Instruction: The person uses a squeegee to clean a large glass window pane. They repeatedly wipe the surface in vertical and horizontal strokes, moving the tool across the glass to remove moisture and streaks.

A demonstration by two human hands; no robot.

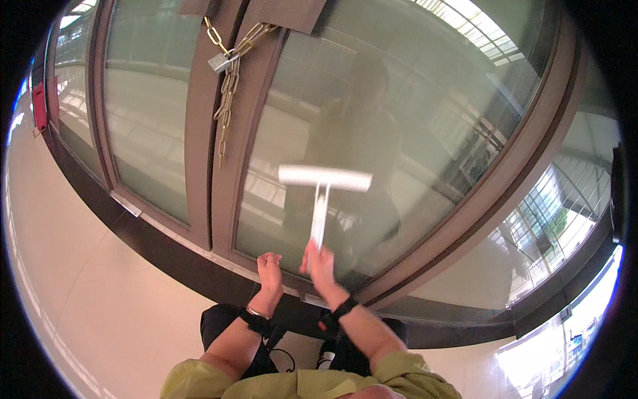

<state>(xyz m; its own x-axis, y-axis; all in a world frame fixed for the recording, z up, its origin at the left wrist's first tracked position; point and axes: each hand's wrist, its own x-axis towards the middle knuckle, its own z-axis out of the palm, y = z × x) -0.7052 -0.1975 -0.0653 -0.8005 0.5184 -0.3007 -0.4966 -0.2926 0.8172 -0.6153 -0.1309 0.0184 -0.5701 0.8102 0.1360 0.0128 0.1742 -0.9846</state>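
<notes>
My right hand [319, 264] is closed around the lower end of the handle of a white T-shaped window squeegee [325, 178]. The squeegee's wide head points away from me, in front of a glass door panel [423, 124]; whether it touches the glass, I cannot tell. My left hand [269, 272] is raised just left of the right one, near the bottom of the door frame, its fingers bent and holding nothing that I can see. A faint reflection shows in the glass.
A metal chain [227, 95] with a padlock [218, 63] hangs at the meeting brown door frames [201, 124]. A dark floor border [164, 252] runs along the doors, beside pale floor tiles [124, 299]. A red object [39, 107] stands at the far left.
</notes>
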